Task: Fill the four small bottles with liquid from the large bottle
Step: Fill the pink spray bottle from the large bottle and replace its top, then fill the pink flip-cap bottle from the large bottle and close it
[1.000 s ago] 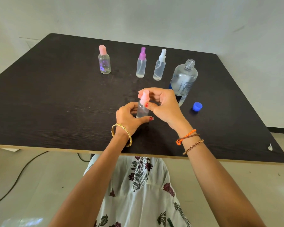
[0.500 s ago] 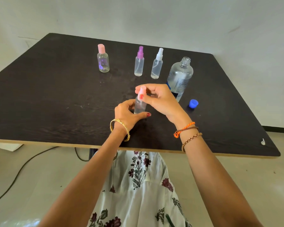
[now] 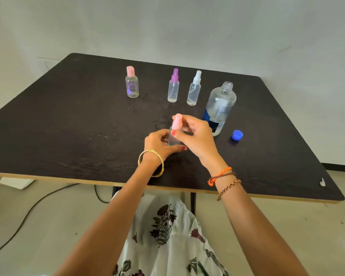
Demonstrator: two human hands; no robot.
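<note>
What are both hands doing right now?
Left hand: grips the small bottle by its body.
Right hand: pinches its pink spray top.

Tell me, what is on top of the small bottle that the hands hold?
A pink spray top sits on the small bottle, pinched by the right hand; the left hand grips the body. Whether it is screwed tight is hidden.

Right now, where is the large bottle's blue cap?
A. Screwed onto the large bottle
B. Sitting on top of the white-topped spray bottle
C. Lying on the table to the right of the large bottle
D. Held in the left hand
C: the blue cap lies on the table just right of the large bottle, whose neck stands open; both hands are on the pink-topped spray bottle instead.
</note>
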